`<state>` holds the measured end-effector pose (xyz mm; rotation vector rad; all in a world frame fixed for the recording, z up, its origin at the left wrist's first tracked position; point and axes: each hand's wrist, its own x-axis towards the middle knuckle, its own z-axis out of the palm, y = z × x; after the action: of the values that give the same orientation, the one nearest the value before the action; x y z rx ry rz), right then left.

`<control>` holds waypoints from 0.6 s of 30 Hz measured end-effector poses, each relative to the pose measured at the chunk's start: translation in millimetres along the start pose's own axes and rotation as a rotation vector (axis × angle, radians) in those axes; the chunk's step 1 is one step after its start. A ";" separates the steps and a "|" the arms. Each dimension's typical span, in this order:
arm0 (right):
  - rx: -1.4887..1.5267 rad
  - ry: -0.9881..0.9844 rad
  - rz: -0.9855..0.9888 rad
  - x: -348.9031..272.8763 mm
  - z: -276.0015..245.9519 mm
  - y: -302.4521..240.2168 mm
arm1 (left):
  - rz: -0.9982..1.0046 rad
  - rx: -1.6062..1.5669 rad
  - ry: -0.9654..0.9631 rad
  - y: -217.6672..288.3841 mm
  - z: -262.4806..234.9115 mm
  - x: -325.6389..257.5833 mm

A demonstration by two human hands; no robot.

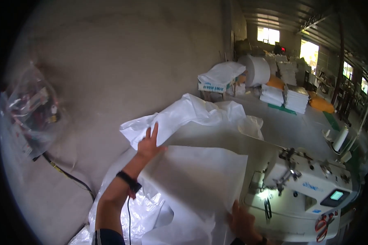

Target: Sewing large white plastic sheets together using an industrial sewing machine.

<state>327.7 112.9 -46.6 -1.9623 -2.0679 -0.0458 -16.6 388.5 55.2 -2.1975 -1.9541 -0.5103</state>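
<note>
Far left: a clear plastic bag [32, 110] of small dark and red bits hangs against the bare grey wall [110, 61], with a black cable [67, 175] trailing down below it.
Left hand: your left hand [149, 145] is stretched well out, fingers spread wide and palm flat, pressing on the far edge of the white woven sheet [196, 179] — a black wristband [129, 181] sits on that forearm.
Sheet: the white fabric lies in front of you, smooth across the middle, bunched into folds beyond your left hand and crumpled down at the lower left edge.
Right hand: your right hand [243, 222] is low in view, right beside the machine, closed on the near right edge of the sheet — thumb on top, the fingers tucked under it and out of sight.
Machine: a white industrial sewing machine [302, 192] stands just right of the sheet on the tabletop [282, 130], its lamp lit at the needle end, a small screen [336, 195] glowing on its front, and red-handled scissors [323, 226] hanging at its lower right corner.
Background right: stacks of white folded sacks [296, 98], a big white roll [255, 70] and orange bundles [321, 104] sit on the workshop floor, well away from you, under bright windows.
</note>
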 end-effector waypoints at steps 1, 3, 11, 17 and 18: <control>0.029 -0.018 0.020 0.9 -0.2 3.4 | 0.026 0.064 -0.044 24.0 -2.2 39.2; 0.140 -0.031 -0.002 2.3 -9.2 0.2 | 0.034 0.169 -0.062 36.8 17.7 103.9; 0.195 -0.039 0.064 4.1 -0.5 2.3 | -0.164 -0.071 -0.332 12.7 193.5 240.4; 0.183 -0.093 0.210 9.9 -0.3 -2.6 | -0.753 -0.716 -0.098 -2.3 208.8 355.5; 0.177 -0.083 0.242 9.2 -0.6 -3.0 | -0.797 -0.939 -0.071 50.9 187.1 389.3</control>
<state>324.6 121.5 -43.4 -2.1165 -1.7976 0.2629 96.1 807.3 24.0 -1.6186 -3.0072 -1.7669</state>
